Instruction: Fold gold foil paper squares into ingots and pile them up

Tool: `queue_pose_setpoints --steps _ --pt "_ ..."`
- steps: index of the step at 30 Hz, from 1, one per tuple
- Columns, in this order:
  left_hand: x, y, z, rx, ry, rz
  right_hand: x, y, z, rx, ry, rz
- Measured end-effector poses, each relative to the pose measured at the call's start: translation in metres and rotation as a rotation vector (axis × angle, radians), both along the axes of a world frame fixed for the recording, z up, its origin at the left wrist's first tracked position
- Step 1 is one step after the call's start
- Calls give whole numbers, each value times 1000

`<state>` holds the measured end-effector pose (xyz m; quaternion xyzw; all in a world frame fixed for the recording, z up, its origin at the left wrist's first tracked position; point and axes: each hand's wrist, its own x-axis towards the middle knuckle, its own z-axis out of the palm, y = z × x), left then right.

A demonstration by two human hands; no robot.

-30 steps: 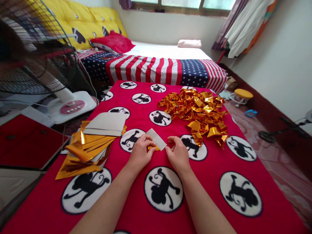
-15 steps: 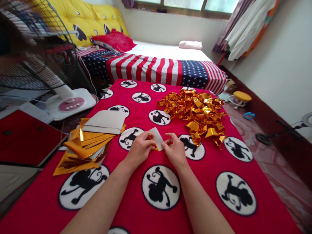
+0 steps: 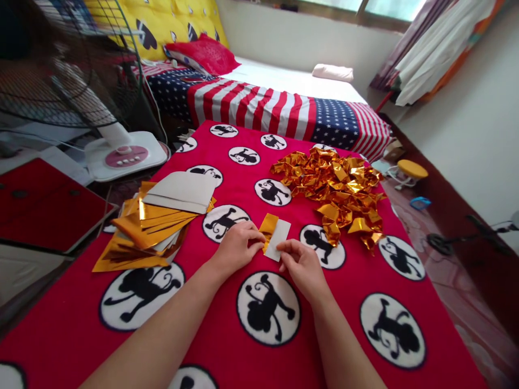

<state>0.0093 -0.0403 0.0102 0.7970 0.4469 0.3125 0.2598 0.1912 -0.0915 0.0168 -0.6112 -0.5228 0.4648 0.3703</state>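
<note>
A small sheet of gold foil paper [image 3: 278,240], partly folded, shows a gold strip on its left and its pale grey back on the right. My left hand [image 3: 240,243] pinches its left edge between thumb and fingers. At its right edge, my right hand [image 3: 300,263] has thumb and fingertips closed on the pale side. The paper is just above or on the red cloth; I cannot tell which. To the left lies a stack of gold sheets [image 3: 133,232], with pale grey sheets [image 3: 182,190] on top. Beyond my right hand is a heap of folded gold pieces [image 3: 336,183].
The red cloth [image 3: 328,346] with monkey prints covers the table. A fan [image 3: 125,154] stands at the left beside a red board [image 3: 48,208]. Behind the table is a bed [image 3: 279,78] with a striped, starred cover. A yellow stool [image 3: 412,168] is on the floor at right.
The foil paper now shows a wide gold strip beside its grey back, where mostly grey showed before. My right hand has shifted slightly right and nearer. The camera view has turned slightly.
</note>
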Motion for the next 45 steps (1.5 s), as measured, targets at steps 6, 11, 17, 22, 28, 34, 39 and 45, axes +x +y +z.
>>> queue_pose_setpoints --steps 6,11,17,22,28,34,39,45 --pt "2 -1 1 -3 19 12 4 -4 -2 48 -45 49" --pt "2 -3 2 -9 37 35 3 -6 -4 224 -278 75" --pt "3 -4 1 -22 54 47 3 -7 0 337 -472 64" --pt "3 -5 0 -13 59 52 5 -5 2 430 -545 96" --pt "3 -5 0 -5 65 59 5 -2 4 417 -517 161" --pt "4 -5 2 -14 64 55 0 2 3 339 -523 71" --pt "4 -5 2 -17 67 52 -4 5 8 284 -537 41" --pt "3 -5 1 -17 69 48 -6 7 5 292 -583 4"
